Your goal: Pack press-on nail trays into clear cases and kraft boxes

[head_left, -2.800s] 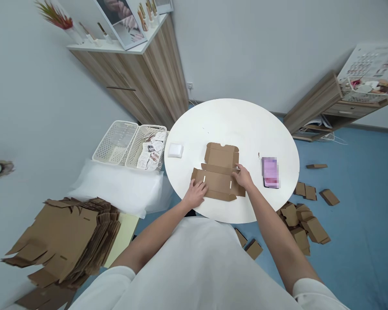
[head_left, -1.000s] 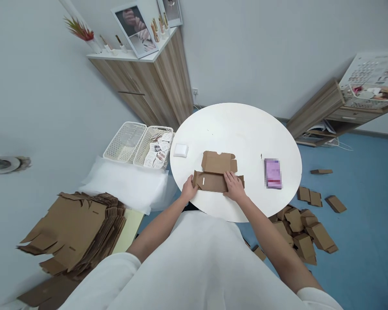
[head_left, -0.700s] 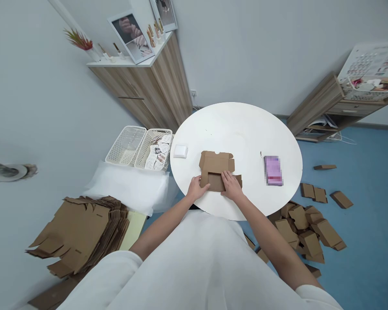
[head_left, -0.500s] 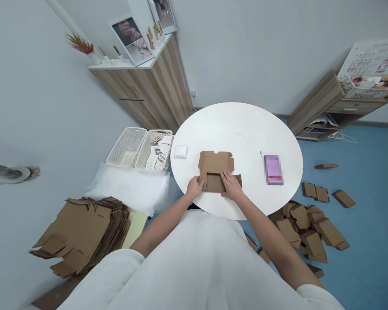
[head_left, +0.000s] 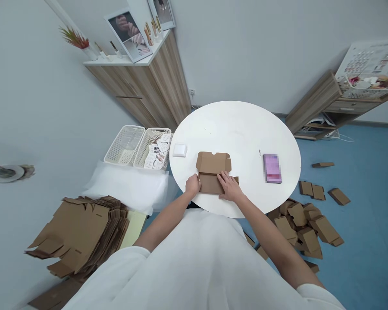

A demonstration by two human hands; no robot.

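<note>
A partly folded brown cardboard box (head_left: 213, 163) lies on the white oval table (head_left: 236, 125), its lid panel with side flaps standing open away from me. My left hand (head_left: 193, 185) is closed on the box's left side, thumb and fingers at the wall there. On the right part of the base rests my right hand (head_left: 229, 187), fingers stretched out and a little spread, thumb near the front edge. A brown flap sticks out to the right beyond that hand. What lies under the right palm is hidden.
A small white packet (head_left: 179, 150) and a blurred purple pack (head_left: 272, 168) lie on the table. Flat cardboard blanks (head_left: 74, 228) are stacked at left, near white baskets (head_left: 124, 144). Folded boxes (head_left: 307, 224) are piled on the blue floor at right.
The box's left wall flap, which lay across the base, is now up at the side, and more of the base shows. My left hand has curled tighter. The view has shifted slightly.
</note>
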